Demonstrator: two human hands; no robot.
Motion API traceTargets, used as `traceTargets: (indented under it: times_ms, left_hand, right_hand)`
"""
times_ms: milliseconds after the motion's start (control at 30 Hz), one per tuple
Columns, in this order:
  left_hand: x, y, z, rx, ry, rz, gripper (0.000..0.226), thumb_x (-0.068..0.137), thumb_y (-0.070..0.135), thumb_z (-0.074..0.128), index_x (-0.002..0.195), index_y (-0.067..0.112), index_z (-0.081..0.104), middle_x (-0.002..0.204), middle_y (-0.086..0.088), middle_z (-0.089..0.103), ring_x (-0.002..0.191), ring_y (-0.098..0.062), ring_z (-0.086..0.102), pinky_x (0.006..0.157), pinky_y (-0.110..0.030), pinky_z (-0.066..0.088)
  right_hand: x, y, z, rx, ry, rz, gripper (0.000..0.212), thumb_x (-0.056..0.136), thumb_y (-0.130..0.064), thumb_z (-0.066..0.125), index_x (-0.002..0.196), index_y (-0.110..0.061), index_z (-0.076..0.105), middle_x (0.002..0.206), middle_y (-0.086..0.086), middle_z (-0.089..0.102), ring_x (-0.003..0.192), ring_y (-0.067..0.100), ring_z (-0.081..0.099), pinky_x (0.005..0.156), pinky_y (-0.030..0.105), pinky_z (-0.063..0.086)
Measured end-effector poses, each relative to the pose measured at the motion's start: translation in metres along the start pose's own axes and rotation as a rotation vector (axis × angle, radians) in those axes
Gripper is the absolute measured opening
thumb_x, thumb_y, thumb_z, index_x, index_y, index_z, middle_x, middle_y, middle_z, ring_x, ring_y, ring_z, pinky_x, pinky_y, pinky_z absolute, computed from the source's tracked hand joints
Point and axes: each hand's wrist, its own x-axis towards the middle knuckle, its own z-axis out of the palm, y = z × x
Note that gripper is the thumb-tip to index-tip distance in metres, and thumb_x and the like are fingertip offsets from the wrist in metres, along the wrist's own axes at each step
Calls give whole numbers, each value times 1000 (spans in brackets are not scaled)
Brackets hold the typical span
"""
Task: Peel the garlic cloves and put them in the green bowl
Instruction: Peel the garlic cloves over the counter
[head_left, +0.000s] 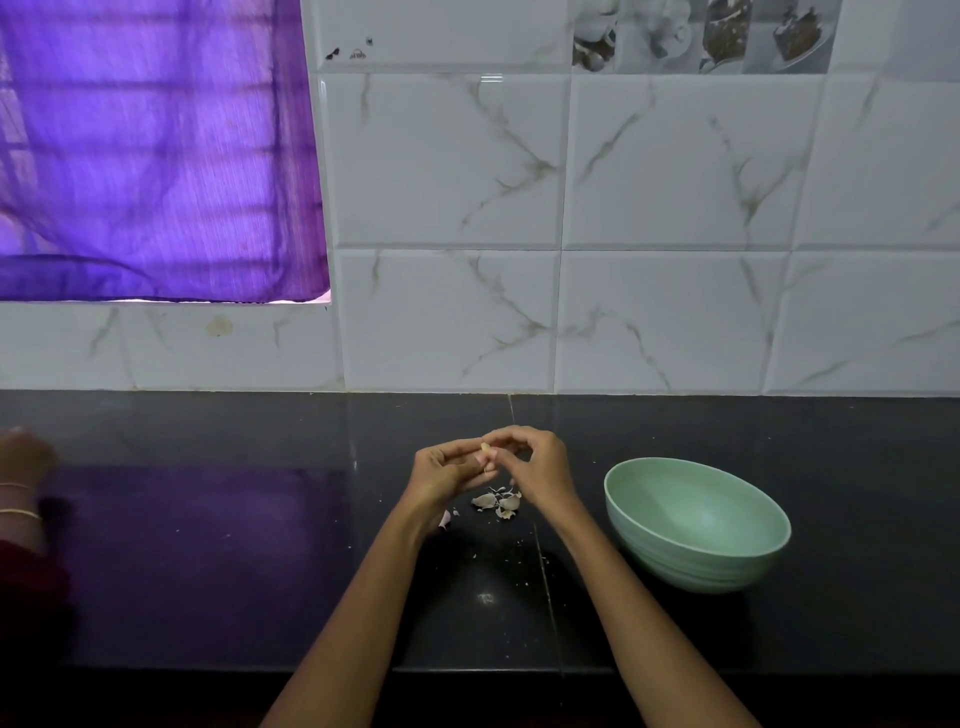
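Papery skin still clings to the garlic clove (485, 451) I pinch between my left hand (445, 470) and right hand (535, 462). I judge it could slip onto the worktop (208, 571), missing the green bowl (697, 525).

A pale mint-green bowl (696, 525), ringed with faint horizontal ridges on its outer wall, is set against a glossy black bench (208, 571). A violet sheen from the purple curtain (156, 156) is reflected across the bench's left side. The wall tiles (447, 161) are shown in white marbled with grey-brown veins, and one upper tile (701, 36) is printed with white cups and dark brown cake. A cream-coloured garlic clove (486, 453) is held between the hands (452, 470), above off-white and pale pink skins (497, 502). Thin gold bangles (18, 499) and a dark red sleeve (31, 577) are seen at the left edge.
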Motion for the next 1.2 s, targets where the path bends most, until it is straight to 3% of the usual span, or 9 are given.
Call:
traceTargets:
  times_ms: [267,400,667,867,967,1100,1200]
  left_hand:
    - [-4,4,1,56,-8,24,18,80,-9,60,97,-5,66,72,-9,71,66,-14,70,65,-22,59]
    - [-4,3,1,107,-19,43,18,79,-10,62,95,-2,68,71,-7,72,67,-15,70,65,-22,58]
    - [-2,-3,1,254,60,158,17,74,-7,71,89,-1,70,74,-11,71,71,-20,68,70,-27,59]
    - [0,-5,0,266,73,172,19,72,-10,71,86,2,71,80,-15,71,73,-21,69,69,-26,59]
    - [-1,-5,0,287,84,178,20,71,-11,71,89,-2,70,78,-14,71,71,-19,69,67,-25,58]
    - [-1,-4,1,327,100,205,18,69,-10,74,80,4,71,76,-13,71,71,-18,69,67,-26,59]
    - [-3,-3,3,249,51,161,19,72,-13,69,81,3,69,70,-8,70,68,-17,68,63,-22,58]
  right_hand:
    - [-1,-1,-1,19,38,3,4,78,-11,72,81,-12,73,67,-9,66,58,3,60,52,19,49]
    - [0,1,-2,13,50,34,8,79,-5,68,81,-11,73,66,-7,66,51,0,58,43,17,47]
    - [1,4,2,-41,53,81,10,75,-9,70,79,-17,74,66,-9,67,63,8,64,58,31,55]
    - [1,2,-1,-47,33,81,13,76,-2,68,82,-12,75,70,-4,68,52,-1,59,53,19,49]
    - [1,2,-1,-66,41,81,14,75,-3,68,81,-14,75,67,-9,66,56,2,61,56,23,52]
    - [-1,-1,1,-76,58,88,14,71,-4,70,74,-17,74,61,-10,66,56,3,61,53,26,54]
    - [-1,-3,0,-41,108,89,14,69,-4,70,69,-18,72,58,-9,64,52,0,57,49,16,48]
